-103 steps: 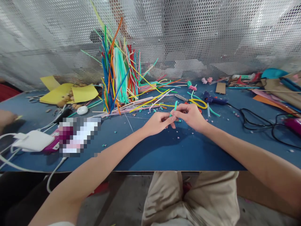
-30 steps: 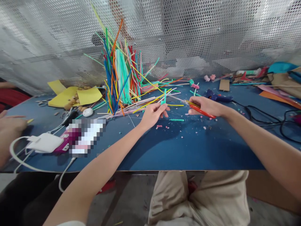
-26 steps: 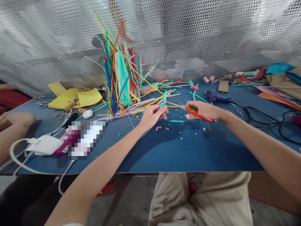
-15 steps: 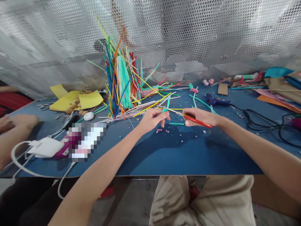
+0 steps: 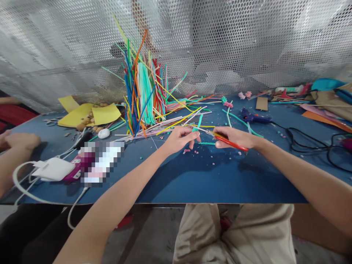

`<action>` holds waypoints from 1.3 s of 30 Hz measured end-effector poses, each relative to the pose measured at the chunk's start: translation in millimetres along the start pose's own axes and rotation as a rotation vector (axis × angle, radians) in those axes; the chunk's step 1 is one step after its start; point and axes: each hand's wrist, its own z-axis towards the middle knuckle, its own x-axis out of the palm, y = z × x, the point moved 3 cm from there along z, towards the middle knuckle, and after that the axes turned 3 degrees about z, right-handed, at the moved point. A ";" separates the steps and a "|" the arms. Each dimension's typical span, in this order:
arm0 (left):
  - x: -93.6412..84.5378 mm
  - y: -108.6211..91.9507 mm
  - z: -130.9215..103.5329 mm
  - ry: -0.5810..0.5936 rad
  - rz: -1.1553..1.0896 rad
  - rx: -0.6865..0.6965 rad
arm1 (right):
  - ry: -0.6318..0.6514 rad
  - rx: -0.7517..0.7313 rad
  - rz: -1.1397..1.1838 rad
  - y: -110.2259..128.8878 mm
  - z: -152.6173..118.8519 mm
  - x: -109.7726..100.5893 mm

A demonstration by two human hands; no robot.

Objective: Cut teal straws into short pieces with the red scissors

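Observation:
My left hand [image 5: 182, 140] pinches a short turquoise pipe cleaner [image 5: 198, 124] that sticks up from between thumb and fingers. In my right hand [image 5: 233, 136] is a pair of scissors [image 5: 229, 142] with red-orange handles. Their thin blades point left and reach the pipe cleaner at my left fingertips; whether they are open or closed there I cannot make out. Just below, on the blue table [image 5: 176, 183], lies a second short turquoise piece [image 5: 207, 143] between my hands. Small pink scraps [image 5: 187, 150] are scattered in front of them.
Bundled pipe cleaners [image 5: 145, 93] stand at the back, with loose ones lying beside them. A dark blue glue gun [image 5: 255, 117] and its black cord lie right. Left are yellow sheets [image 5: 106, 114], a white charger [image 5: 53, 169], a pixelated phone-like shape [image 5: 104, 163] and another person's hand [image 5: 23, 141].
My hands keep nearly the same pose, with the scissors at the turquoise pipe cleaner. The upright piece leans slightly more to the right. The other person's hand has shifted a little left.

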 end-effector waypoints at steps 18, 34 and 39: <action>-1.7 6.5 1.9 0.012 -0.008 -0.026 | -0.049 0.077 -0.087 -1.7 2.6 -4.5; 4.9 20.2 5.9 0.001 0.032 -0.053 | -0.620 0.381 -0.522 -57.5 -2.6 -58.5; 9.4 18.6 2.4 0.010 0.114 -0.101 | -0.505 0.359 -0.645 -55.7 1.0 -58.2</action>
